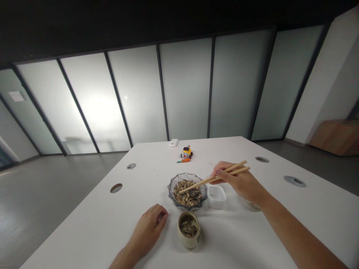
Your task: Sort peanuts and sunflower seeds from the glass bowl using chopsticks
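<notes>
My right hand is closed around a pair of wooden chopsticks. Their tips reach left over a scalloped clear glass bowl and meet at the seeds heaped in it; whether a seed is pinched is too small to tell. Curled loosely, my left hand rests on the table, with no object visible in its fingers. Just right of it stands a cream ceramic cup with some seeds inside. A small clear plastic container sits against the bowl's right side, below my right hand.
Farther back on the white table are an orange-handled toy screwdriver, a yellow toy vehicle and a white box-like device. Another round container is partly hidden by my right forearm. Round cable holes pierce the tabletop.
</notes>
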### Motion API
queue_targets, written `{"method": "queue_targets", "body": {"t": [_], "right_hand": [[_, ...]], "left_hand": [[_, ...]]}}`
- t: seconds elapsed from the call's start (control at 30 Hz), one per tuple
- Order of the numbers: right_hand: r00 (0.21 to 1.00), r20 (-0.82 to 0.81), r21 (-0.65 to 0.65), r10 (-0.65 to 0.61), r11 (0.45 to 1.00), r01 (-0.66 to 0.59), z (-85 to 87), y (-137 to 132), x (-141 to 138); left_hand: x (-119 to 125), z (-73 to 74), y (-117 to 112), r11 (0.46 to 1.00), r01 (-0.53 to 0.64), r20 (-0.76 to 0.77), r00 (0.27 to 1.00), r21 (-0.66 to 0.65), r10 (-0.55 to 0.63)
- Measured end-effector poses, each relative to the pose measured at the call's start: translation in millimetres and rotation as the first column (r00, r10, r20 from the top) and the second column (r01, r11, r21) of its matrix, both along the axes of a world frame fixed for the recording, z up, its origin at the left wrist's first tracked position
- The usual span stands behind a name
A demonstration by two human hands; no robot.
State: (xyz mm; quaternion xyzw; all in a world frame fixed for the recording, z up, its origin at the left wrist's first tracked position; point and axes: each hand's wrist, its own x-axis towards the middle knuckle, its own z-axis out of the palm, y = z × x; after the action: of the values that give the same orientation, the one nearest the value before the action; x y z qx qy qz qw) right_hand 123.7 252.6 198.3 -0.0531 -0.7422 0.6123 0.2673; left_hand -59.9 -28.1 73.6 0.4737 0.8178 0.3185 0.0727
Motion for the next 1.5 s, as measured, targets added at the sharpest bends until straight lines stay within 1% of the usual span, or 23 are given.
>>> {"method": "queue_targets", "body": {"t": [0.1, 0.17, 0.23, 0.3, 0.43, 0.53, 0.6, 0.67, 0.77, 0.9, 1.1, 1.37, 1.5], "right_hand": [[0.988, 0.092, -0.028, 0.124, 0.992, -0.122, 13.7, -3.7, 13.6], [0.968, 0.165, -0.027, 0.189, 0.982, -0.187, 17.8, -9.8, 17.5], [0.954, 0.208, -0.021, 0.218, 0.976, -0.218, 19.5, -15.8, 17.7], [0.957, 0.206, -0.012, 0.203, 0.979, -0.205, 20.3, -19.6, 15.8], [0.989, 0.126, -0.01, 0.083, 0.997, -0.082, 19.8, -18.5, 10.3], [0.997, 0.065, -0.017, -0.03, 0.999, 0.031, 12.4, -13.1, 3.4], [0.994, 0.043, 0.003, -0.103, 0.995, 0.103, 2.3, -8.9, -3.2], [0.986, 0.035, 0.061, -0.164, 0.985, 0.162, -10.9, -5.4, -11.1], [0.976, 0.021, 0.14, -0.217, 0.967, 0.212, -30.9, -3.0, -22.6], [0.97, 0.021, 0.153, -0.241, 0.96, 0.235, -47.9, -4.4, -32.3], [0.97, 0.024, 0.103, -0.243, 0.965, 0.24, -56.2, -6.3, -34.9], [0.961, 0.033, 0.006, -0.276, 0.961, 0.276, -57.8, -5.0, -35.4], [0.965, 0.051, -0.046, -0.257, 0.965, 0.259, -58.7, -3.7, -35.9]], "left_hand": [[-1.1, -1.8, 0.2, 1.0, -0.003, -0.006, 1.0, 0.003, 0.003], [-1.9, -2.6, 0.7, 1.0, -0.006, -0.011, 1.0, 0.003, 0.006], [-2.4, -2.8, 1.2, 1.0, -0.006, -0.014, 1.0, 0.001, 0.006], [-2.4, -2.5, 1.6, 1.0, -0.004, -0.014, 1.0, -0.005, 0.004], [-1.7, -0.6, 1.9, 1.0, 0.005, -0.01, 1.0, -0.011, -0.005], [-0.7, 1.5, 2.5, 1.0, 0.0, -0.012, 1.0, -0.012, 0.0], [0.2, 2.7, 2.8, 1.0, -0.007, -0.012, 1.0, -0.014, 0.007], [1.1, 3.5, 2.9, 1.0, -0.014, -0.014, 1.0, -0.018, 0.014], [1.8, 3.3, 2.2, 1.0, -0.016, -0.02, 1.0, -0.016, 0.015], [1.3, 2.0, 1.5, 1.0, -0.01, -0.014, 1.0, -0.013, 0.01], [1.3, 2.4, 1.1, 1.0, -0.009, -0.012, 1.0, 0.002, 0.009], [2.3, 3.7, 1.0, 1.0, -0.005, -0.012, 1.0, -0.005, 0.005], [1.5, 2.3, 1.2, 1.0, -0.008, 0.002, 1.0, -0.013, 0.008]]}}
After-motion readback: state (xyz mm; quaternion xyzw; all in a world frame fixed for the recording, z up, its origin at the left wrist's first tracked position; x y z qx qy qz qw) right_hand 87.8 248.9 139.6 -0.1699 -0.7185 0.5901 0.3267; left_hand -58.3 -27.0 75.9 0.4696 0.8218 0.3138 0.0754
